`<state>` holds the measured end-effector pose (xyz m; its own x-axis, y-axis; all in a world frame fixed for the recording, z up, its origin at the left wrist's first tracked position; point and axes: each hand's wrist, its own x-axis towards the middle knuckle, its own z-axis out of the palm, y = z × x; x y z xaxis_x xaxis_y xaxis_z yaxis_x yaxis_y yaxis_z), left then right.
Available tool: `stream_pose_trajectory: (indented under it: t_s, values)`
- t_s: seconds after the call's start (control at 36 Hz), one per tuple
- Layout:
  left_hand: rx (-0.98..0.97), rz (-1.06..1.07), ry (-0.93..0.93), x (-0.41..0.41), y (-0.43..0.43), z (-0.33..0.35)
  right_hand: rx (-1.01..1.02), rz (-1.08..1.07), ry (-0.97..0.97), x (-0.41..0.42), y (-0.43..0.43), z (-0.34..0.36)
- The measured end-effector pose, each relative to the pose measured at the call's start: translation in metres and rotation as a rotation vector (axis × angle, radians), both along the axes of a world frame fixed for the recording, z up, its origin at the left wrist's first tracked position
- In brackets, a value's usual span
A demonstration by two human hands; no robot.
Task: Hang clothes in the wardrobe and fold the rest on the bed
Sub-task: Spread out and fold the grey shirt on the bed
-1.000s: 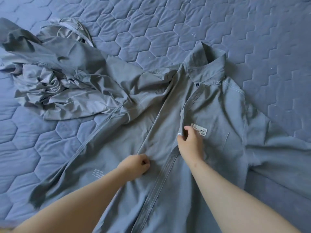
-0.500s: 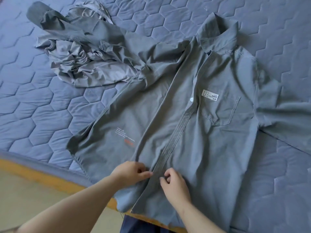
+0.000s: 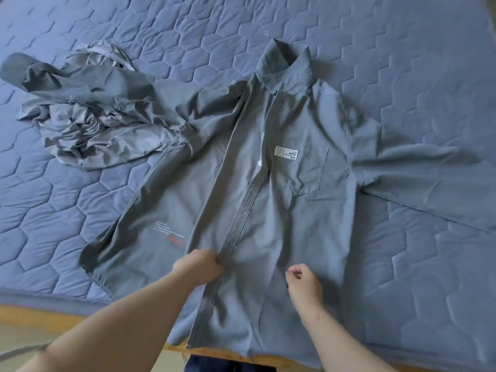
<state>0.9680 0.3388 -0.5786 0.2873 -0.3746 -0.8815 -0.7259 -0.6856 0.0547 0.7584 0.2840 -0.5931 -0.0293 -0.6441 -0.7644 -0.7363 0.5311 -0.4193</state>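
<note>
Drifting right off the button strip (image 3: 241, 210), my right hand (image 3: 304, 284) is curling, whether on cloth I cannot tell; my left hand (image 3: 200, 267) is pinching that strip on the soft, light shirt (image 3: 295, 229) lying across the bed (image 3: 402, 63), so I am favouring seams for hold

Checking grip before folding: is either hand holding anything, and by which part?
Left hand grips the grey shirt by its button placket, low near the hem. Right hand is curled over the shirt front; whether it pinches fabric cannot be told.
</note>
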Motion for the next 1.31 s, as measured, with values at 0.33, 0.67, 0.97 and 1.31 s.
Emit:
stream_pose_trajectory:
  t_s: [0.33, 0.67, 0.97, 1.31]
  values:
    - [-0.407, 0.235, 0.191, -0.096, -0.16, 0.031, -0.046, -0.774, -0.297, -0.086, -0.13, 0.015]
    - [-0.467, 0.365, 0.308, -0.211, -0.274, -0.017, -0.092, -1.44, -0.597, -0.213, -0.257, -0.016]
    - [-0.481, 0.873, 0.488, -0.187, -0.295, -0.01, -0.752, -1.049, -0.566, -0.186, -0.341, 0.028]
    - [-0.723, 1.793, 0.503, -0.031, -0.248, 0.027, -0.145, 0.923, -0.022, -0.011, -0.209, 0.032]
